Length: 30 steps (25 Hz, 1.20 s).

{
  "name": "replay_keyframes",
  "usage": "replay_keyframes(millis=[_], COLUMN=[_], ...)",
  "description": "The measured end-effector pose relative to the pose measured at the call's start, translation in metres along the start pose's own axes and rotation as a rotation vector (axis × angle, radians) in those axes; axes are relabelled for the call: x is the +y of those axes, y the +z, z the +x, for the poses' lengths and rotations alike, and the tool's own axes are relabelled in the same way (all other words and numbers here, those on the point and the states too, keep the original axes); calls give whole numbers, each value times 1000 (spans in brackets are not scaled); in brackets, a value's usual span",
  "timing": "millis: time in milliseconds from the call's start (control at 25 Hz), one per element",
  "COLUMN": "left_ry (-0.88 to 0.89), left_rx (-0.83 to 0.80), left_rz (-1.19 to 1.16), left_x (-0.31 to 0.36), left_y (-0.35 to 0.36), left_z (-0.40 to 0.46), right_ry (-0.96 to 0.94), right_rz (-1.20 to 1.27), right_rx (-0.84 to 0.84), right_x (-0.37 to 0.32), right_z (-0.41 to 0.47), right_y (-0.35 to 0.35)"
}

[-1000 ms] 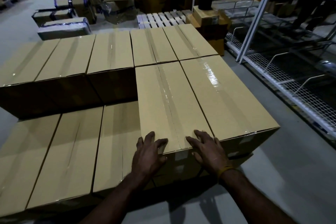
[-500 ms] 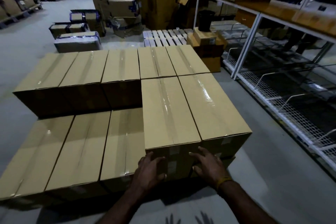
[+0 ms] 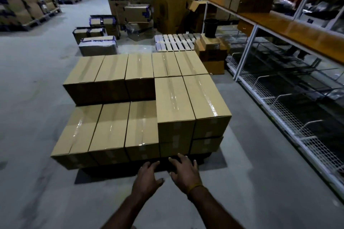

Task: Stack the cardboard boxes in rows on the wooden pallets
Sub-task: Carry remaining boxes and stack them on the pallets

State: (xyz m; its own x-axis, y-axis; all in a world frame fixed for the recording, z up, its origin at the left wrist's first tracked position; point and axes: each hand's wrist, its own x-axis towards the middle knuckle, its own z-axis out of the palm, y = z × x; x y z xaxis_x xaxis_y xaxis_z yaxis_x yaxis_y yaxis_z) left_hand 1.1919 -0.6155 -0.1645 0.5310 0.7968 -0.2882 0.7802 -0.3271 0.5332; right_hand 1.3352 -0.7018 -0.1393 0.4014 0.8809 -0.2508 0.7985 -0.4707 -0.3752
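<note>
A block of tan taped cardboard boxes fills a low pallet in the head view. The near row has three boxes one layer high (image 3: 109, 128). To their right two boxes sit a layer higher, the left one (image 3: 174, 102) and the right one (image 3: 204, 96). A back row (image 3: 111, 72) stands at that higher level. My left hand (image 3: 148, 176) and my right hand (image 3: 184, 171) hover with spread fingers just in front of the stack's near edge, touching nothing. The pallet under the stack is mostly hidden in shadow.
A bare slatted pallet (image 3: 175, 42) lies behind the stack. Small boxes topped by a black bucket (image 3: 211, 28) stand at its right. White wire shelving (image 3: 290, 122) runs along the right side. Wrapped boxes (image 3: 96, 45) sit on the floor at back left.
Both hands have left the upper box's near end and drawn back towards me. The view has pulled away, so the whole stack shows.
</note>
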Motion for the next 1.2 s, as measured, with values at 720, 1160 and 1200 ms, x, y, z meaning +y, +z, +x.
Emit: replay_keyframes(millis=[720, 1160, 1200], left_ry=[-92, -442, -479], left_rx=[269, 465, 481], left_rz=[59, -94, -105], left_x=[-153, -341, -353], left_y=[-159, -233, -238], left_z=[-202, -376, -386], right_ry=[-294, -707, -744], right_rz=[-172, -337, -346], right_rx=[7, -90, -98], right_x=[-248, -468, -484], right_z=[-130, -189, -191], right_y=[20, 129, 137])
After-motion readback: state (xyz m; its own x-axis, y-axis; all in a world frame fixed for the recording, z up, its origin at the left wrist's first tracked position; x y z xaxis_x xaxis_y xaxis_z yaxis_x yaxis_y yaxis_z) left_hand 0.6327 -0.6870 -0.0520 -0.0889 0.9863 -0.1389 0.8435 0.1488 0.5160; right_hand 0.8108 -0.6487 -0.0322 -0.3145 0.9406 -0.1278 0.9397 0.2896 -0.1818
